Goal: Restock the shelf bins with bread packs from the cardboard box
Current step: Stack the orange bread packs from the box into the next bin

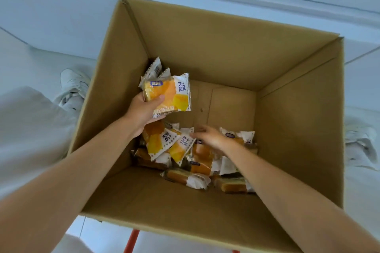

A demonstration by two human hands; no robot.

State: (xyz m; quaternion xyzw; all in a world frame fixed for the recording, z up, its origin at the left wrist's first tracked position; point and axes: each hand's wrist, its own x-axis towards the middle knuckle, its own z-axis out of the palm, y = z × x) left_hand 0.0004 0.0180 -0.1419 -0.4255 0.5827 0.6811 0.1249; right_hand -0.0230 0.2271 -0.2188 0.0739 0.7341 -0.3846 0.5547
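Two hands down in the cardboard box [205,47]; left hand [144,111] grips a fanned bundle of bread packs [172,92] up at ten o'clock; right hand [209,136] hovers over the loose pile [197,162] at six o'clock, fingers [198,129] relaxed, holding nothing. The risk, as I read it: add another and that slick bundle could splay and spill; shelf bins out of view.

Loose bread packs [160,142] in cardboard box [226,47]
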